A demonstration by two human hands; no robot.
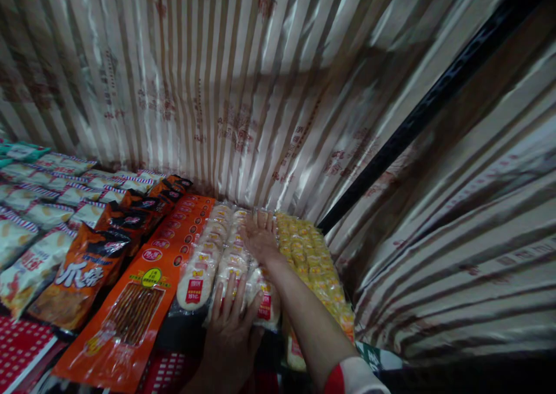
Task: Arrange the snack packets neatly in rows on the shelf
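Note:
Rows of rice crackers (pixel 194 278) in clear wrappers with red labels lie on a shelf in front of me. My left hand (pixel 230 330) rests on the near end of the middle row, its fingers spread. Farther back, my right hand (pixel 262 239) lies flat with fingers stretched out over the far part of the cracker rows. Its forearm crosses the right-hand row and hides part of it. Beside that forearm is a block of yellow-wrapped snacks (pixel 310 255). Neither hand is wrapped round a packet.
To the left lie long orange snack packets (pixel 130 313), orange-and-black snack bags (pixel 82 275) and several rows of white snack bags (pixel 47 214). Striped plastic sheeting (pixel 234 92) hangs behind. A dark metal post (pixel 412 116) slants down at the right.

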